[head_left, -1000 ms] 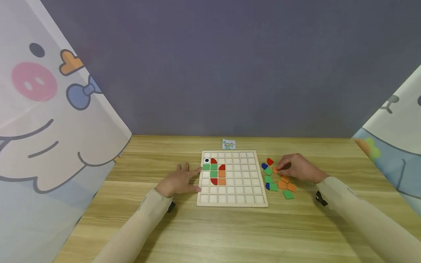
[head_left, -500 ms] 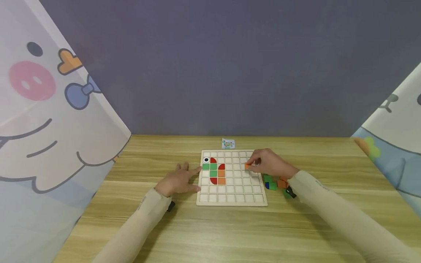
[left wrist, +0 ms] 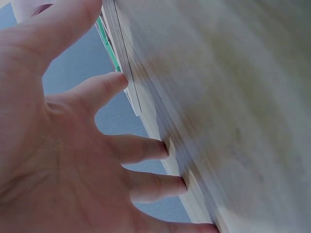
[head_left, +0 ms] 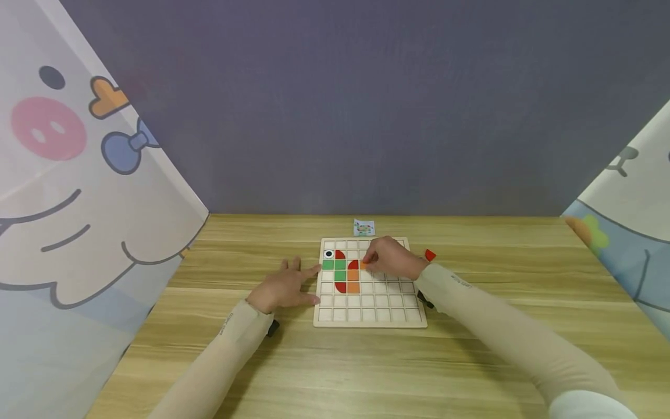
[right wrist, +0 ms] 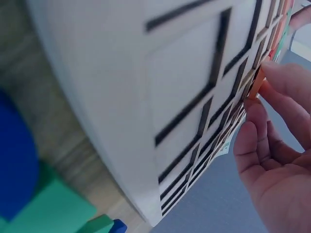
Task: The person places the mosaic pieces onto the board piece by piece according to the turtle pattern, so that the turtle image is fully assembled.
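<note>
My right hand (head_left: 391,258) pinches an orange square tile (head_left: 363,265) between thumb and fingers, over a cell of the wooden grid board (head_left: 370,325). In the right wrist view the orange tile (right wrist: 256,85) stands tilted at the cells; whether it touches the board is unclear. Just left of it lie a red quarter-round tile (head_left: 353,265) and orange squares (head_left: 353,281). Green squares (head_left: 340,270) and an eye tile (head_left: 328,254) fill cells farther left. With fingers spread, my left hand (head_left: 285,287) rests on the table, its thumb and index finger at the board's left edge.
A small picture card (head_left: 364,227) lies behind the board. Right of the board is a loose red tile (head_left: 430,255). The right forearm hides other loose tiles, among them a blue piece (right wrist: 14,160) and a green square (right wrist: 53,208).
My right hand has picked the orange tile from the loose pile and carried it left across the board, beside the red tile. My left hand has stayed in place.
</note>
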### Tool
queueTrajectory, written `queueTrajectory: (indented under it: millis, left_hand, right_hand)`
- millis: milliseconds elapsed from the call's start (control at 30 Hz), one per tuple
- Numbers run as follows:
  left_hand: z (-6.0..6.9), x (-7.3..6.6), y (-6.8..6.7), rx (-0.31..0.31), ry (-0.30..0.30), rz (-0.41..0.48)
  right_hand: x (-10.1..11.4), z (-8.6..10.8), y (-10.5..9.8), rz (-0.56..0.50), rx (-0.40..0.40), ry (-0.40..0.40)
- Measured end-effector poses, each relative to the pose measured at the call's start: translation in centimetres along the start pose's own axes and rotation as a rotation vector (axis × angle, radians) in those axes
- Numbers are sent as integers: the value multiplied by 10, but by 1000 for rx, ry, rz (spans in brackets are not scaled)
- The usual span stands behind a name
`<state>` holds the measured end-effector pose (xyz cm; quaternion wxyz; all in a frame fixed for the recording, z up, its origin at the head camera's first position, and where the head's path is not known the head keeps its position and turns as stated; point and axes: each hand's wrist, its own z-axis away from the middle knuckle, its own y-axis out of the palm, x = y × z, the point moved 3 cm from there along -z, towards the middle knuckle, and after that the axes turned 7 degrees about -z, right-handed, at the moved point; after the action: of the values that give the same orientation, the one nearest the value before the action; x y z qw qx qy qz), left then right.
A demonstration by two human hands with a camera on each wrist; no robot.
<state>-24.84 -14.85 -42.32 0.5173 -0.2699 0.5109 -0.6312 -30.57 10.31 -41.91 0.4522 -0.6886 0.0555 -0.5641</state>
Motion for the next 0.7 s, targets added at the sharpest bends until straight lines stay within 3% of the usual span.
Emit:
queueTrajectory:
  millis: [433, 533, 700]
  left_hand:
    - [-1, 0, 0, -3, 8, -2]
    - [-1, 0, 1, 2, 9, -2]
    - [1, 0, 0, -5, 14, -7]
  right_hand:
    - [7, 10, 0, 117, 43, -150]
    - [3, 18, -9, 124, 24, -145]
    - [-11, 35, -33, 104, -43, -63]
